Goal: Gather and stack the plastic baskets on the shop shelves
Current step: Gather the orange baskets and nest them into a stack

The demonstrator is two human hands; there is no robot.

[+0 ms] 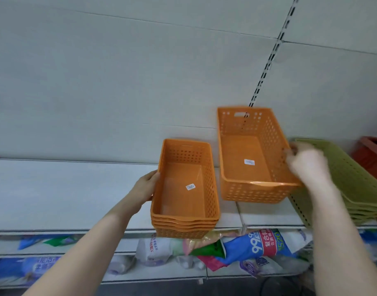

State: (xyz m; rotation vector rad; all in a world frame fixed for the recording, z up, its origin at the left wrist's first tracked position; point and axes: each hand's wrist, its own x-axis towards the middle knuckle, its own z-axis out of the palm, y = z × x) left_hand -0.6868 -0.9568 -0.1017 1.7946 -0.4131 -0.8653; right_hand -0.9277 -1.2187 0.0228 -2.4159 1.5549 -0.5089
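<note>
A stack of several nested orange perforated baskets [184, 226] sits at the front edge of the white shelf [65, 189]. My left hand [148, 185] grips the stack's left wall. A single larger-looking orange basket [243, 150] is held tilted above the shelf just right of the stack, its open top facing me and a white sticker on its floor. My right hand [307, 161], blurred, grips this basket's right rim. A stack of several green baskets [354, 182] leans at the right, partly behind my right hand.
A red-brown container [373, 154] stands at the far right edge. The white back panel carries a slotted upright [268, 67]. Lower shelves hold bagged goods in blue, white and green packs [258, 246]. Bare shelf surface stretches to the left of the orange stack.
</note>
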